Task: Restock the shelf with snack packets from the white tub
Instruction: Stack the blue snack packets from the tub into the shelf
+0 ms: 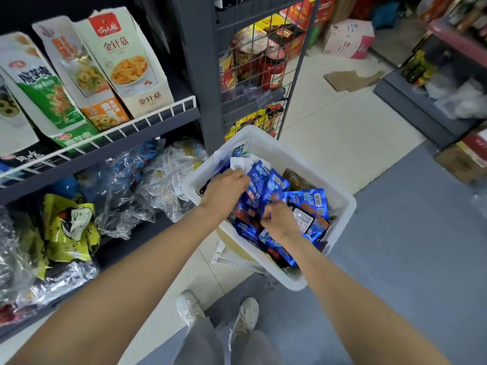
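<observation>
Both your hands are down inside the white rectangular plastic tub (340, 204), which sits on the floor just right of the dark grey metal shelf unit (147, 133). The glossy blue foil snack packets (276, 185) lie heaped in it, overlapping at all angles, so no single long axis holds for the pile; the ones between your hands run roughly away from you.

Your left hand (224, 188) lies on the far-left part of the heap, fingers curled down over packets near the tub's left wall; it looks like a gathering grip, though the fingertips are hidden. Your right hand (279, 217) sits nearer you, in the middle of the heap, fingers bent and pinching at a packet's edge.

What the coming move turns on: the lower shelf bay (126, 185), crowded with clear crinkled plastic bags (147, 191), lies to the left and slightly above the tub. Your left hand is the nearer one to it, so I judge it should carry packets across while the right gathers.
</observation>
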The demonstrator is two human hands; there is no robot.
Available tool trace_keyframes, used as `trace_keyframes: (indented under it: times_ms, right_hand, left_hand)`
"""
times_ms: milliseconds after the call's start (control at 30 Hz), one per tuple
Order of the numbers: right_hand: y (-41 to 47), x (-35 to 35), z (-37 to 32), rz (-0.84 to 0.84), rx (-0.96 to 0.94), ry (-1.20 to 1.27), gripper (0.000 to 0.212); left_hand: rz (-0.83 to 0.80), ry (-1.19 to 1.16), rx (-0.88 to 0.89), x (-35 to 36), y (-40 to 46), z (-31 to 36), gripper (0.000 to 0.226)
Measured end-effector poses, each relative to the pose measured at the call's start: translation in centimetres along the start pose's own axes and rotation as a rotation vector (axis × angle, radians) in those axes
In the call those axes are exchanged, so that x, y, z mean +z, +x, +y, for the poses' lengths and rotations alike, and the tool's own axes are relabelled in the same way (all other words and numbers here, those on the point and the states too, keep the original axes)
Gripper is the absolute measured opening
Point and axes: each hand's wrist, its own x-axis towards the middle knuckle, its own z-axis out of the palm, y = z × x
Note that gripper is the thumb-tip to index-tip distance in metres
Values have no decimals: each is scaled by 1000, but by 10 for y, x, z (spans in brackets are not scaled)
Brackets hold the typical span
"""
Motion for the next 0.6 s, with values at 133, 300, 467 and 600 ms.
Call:
trace_keyframes:
  times_ms: [133, 300, 467, 600]
  right_hand:
    - [-7, -28, -6, 201, -37, 132, 10]
    - [-15, -67, -35, 271, -236, 231, 21]
    - [-23, -83, -69, 264, -285, 314, 21]
    - [-26, -82, -96, 232, -314, 355, 17]
  left_hand:
    - [102, -159, 8, -25, -8, -5, 10]
    - [174, -310, -3, -65, -25, 3, 10]
    - [276, -314, -60, -94, -37, 5, 8]
    - [319, -346, -161, -110, -52, -2, 27]
